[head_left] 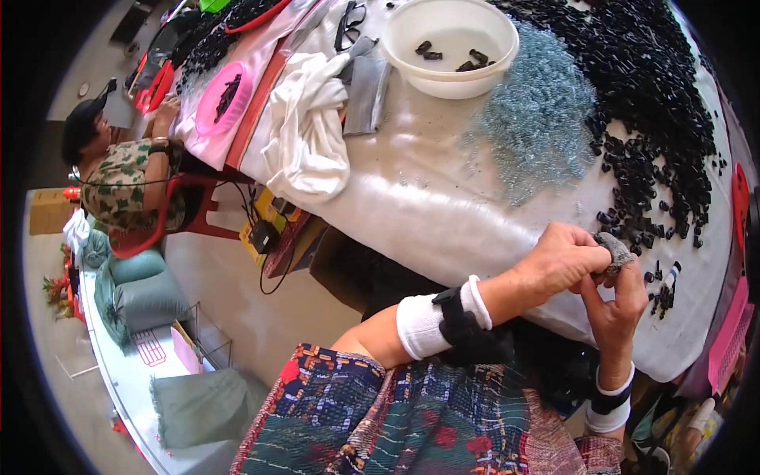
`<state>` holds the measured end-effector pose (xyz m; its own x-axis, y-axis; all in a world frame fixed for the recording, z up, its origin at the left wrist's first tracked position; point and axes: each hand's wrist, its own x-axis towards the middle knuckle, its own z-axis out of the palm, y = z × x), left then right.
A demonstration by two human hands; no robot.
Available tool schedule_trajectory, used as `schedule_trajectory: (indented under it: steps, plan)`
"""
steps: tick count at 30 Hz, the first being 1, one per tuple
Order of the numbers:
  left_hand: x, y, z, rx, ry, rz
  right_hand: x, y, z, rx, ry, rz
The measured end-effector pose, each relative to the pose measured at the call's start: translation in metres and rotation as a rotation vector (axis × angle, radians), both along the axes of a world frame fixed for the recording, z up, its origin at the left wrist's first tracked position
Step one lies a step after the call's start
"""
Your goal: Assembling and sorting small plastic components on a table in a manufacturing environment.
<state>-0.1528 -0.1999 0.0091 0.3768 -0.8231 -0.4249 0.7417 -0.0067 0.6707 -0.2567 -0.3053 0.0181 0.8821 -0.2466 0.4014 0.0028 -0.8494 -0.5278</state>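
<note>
My left hand (564,257) and my right hand (619,299) meet at the near edge of the table. Grey fabric caps cover some fingertips. Between the fingers of both hands sits a small dark piece (611,255), mostly hidden, so its shape is unclear. A wide heap of small black plastic parts (645,87) covers the table's right side. Beside that heap lies a pile of small bluish metal springs (538,119). A white bowl (450,46) with a few black parts stands beyond the springs.
The table wears a shiny white cover (412,198). White and grey cloths (310,127) lie at its left. Another person (119,174) sits at the far left by a pink bowl (222,99). Sacks (146,297) and cables lie on the floor.
</note>
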Motion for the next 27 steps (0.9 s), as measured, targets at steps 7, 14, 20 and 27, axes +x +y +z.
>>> schedule_trajectory:
  steps: [7,14,20,27]
  plan:
    - [0.002,-0.006,-0.006,-0.012,-0.015,-0.005,0.001,-0.003,-0.002,0.014,0.03,-0.055]
    - [0.006,-0.002,-0.001,0.124,-0.24,-0.102,0.001,-0.011,-0.007,-0.049,-0.078,0.008]
    - [0.007,0.001,0.001,0.085,-0.105,-0.131,0.005,-0.009,-0.008,0.072,-0.207,-0.023]
    - [0.008,-0.002,0.01,0.068,-0.041,-0.157,0.001,-0.017,-0.011,0.046,-0.278,-0.002]
